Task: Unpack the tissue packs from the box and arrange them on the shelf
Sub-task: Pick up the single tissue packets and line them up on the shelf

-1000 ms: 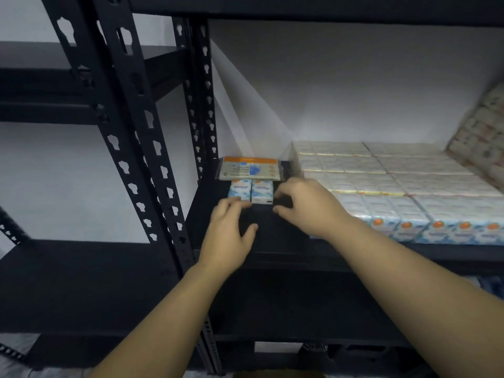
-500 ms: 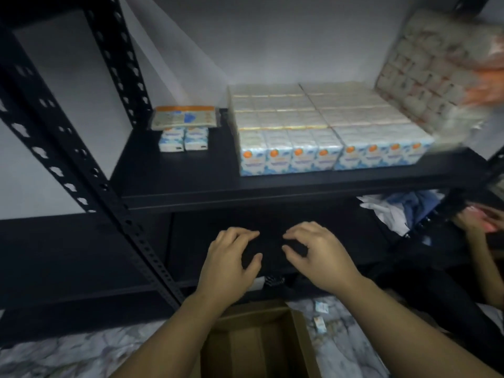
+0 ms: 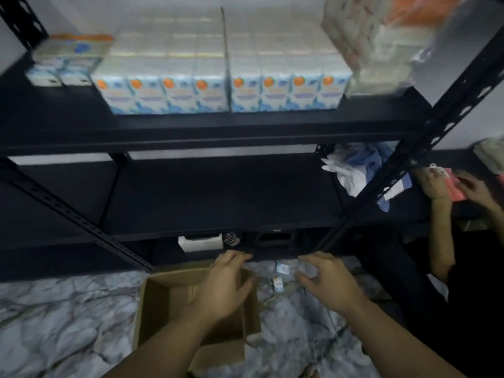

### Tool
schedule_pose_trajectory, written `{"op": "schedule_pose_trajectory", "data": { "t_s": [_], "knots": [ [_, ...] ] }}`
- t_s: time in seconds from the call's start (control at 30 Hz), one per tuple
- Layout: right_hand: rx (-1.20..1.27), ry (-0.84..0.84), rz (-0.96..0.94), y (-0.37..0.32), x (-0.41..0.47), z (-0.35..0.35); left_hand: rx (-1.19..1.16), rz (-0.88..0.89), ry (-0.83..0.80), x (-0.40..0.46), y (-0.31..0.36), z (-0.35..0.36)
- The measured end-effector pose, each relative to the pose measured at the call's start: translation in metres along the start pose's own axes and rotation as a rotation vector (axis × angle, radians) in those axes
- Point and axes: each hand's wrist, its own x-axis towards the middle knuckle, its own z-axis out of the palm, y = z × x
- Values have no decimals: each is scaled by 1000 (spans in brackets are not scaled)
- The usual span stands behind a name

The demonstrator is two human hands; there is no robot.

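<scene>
From the head camera, the cardboard box point(image 3: 174, 304) sits open on the marble floor point(image 3: 54, 323) below the black shelf point(image 3: 191, 132). The left hand point(image 3: 223, 287) hovers over the box's right side, fingers loosely spread, holding nothing. The right hand point(image 3: 327, 285) hovers just right of the box, fingers relaxed and apart, empty. Tissue packs point(image 3: 218, 88) stand in rows on the shelf above the box; two small packs point(image 3: 279, 276) lie on the floor beside it.

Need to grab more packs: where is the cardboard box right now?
In the head view the cardboard box sits open on the marble floor, bottom centre, under the left hand, in front of the black shelf.
</scene>
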Motion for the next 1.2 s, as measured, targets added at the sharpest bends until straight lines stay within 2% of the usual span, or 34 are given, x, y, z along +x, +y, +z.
{"op": "schedule_pose_trajectory", "data": {
  "t_s": [0.17, 0.4, 0.63, 0.9, 1.07, 1.2],
  "knots": [
    [44, -91, 72, 77, -3, 20, -57, -130, -65, 6, 19, 87],
    [80, -164, 207, 138, 11, 78, -103, -271, -165, 21, -6, 161],
    [126, -120, 313, 211, 73, 179, -162, -364, -180, 80, -72, 271],
    [127, -52, 367, 336, 187, 329, -222, -427, -144, 156, -176, 462],
    [141, -53, 362, 412, 263, 416, -213, -594, -34, 213, -238, 573],
    [256, 29, 411, 445, 315, 470, -200, -673, -43, 249, -264, 630]
  ]
}}
